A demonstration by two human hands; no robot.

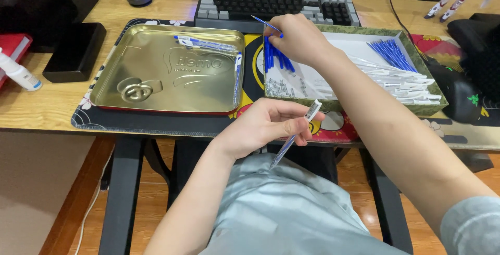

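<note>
Left hand (pixel 265 125) grips clear pen barrel (pixel 297 132), tip toward 7 o'clock. Right hand (pixel 297 39) pinches blue refill (pixel 268 25) over green box (pixel 333 104), 12 o'clock of left hand.

small parts (pixel 284 86) in the box (pixel 364 104) — too tiny to identify.

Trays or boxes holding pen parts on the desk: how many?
2: a gold metal tray on the left, and a green-rimmed cardboard box on the right, which the right hand reaches into.
</note>
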